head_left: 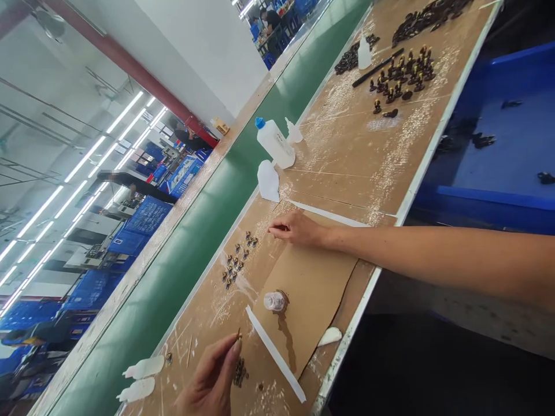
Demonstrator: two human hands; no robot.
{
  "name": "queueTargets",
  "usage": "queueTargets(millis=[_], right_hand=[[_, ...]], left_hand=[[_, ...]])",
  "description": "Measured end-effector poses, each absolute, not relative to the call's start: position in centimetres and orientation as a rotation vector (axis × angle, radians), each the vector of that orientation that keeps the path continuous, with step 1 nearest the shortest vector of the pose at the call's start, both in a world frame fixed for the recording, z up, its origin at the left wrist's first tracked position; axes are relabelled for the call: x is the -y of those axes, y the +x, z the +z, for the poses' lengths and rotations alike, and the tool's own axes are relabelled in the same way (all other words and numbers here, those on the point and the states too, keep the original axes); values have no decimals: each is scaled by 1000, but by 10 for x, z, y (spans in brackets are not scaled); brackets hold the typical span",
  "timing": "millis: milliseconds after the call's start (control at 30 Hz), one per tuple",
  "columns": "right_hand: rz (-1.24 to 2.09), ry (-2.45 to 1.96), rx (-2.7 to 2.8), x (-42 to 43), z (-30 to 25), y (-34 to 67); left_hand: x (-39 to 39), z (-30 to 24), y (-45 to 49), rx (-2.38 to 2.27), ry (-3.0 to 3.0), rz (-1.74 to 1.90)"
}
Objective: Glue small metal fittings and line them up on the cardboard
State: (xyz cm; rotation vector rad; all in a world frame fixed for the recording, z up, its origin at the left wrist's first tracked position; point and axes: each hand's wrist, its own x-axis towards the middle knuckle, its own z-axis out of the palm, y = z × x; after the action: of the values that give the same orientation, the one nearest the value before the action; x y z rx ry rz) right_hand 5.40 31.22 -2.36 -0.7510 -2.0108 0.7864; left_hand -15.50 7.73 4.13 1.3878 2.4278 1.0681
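from where i stand, the work looks partway through. the left hand (212,370), low over the counter (333,150), pinches a tiny piece (239,335) between thumb and fingertip, its thin dark end poking up just beside the cardboard sheet (321,277). the right hand (299,228) is over the far edge of that sheet, fingers curled in together; i can't tell whether anything is caught between them. near it, toward the green strip (221,202), about a dozen small dark pieces with gold-coloured bits (234,263) stand in a loose cluster, and i'd take those as done. a single similar piece (169,358) sits apart, by two white squeeze bottles (145,367). what seems left is the small heap (240,372) just beside the left hand, jumbled and partly hidden by it. a clear little cup (275,300) rests on the cardboard, with a dark wet streak running from it. further up, a bigger crowd of gold-topped dark pieces (407,75) stands near dark heaps (427,20); whether those belong to the same batch, i can't say.
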Motion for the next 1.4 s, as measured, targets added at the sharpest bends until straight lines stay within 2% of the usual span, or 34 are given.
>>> queueTargets(millis=[167, 333, 600, 967, 1400], right_hand=[[758, -768, 1981, -312, -21, 54], [771, -722, 1952, -311, -17, 54], [805, -692, 1943, -311, -15, 55], [820, -671, 1939, -310, -15, 55], [819, -664, 1940, -310, -15, 55]], left_hand=[[-104, 53, -124, -2264, 1488, 917], [-117, 58, -120, -2426, 1399, 701], [-130, 56, -112, -2412, 1515, 712], [-144, 57, -111, -2431, 1734, 394], [-148, 55, -109, -2350, 1898, 376]])
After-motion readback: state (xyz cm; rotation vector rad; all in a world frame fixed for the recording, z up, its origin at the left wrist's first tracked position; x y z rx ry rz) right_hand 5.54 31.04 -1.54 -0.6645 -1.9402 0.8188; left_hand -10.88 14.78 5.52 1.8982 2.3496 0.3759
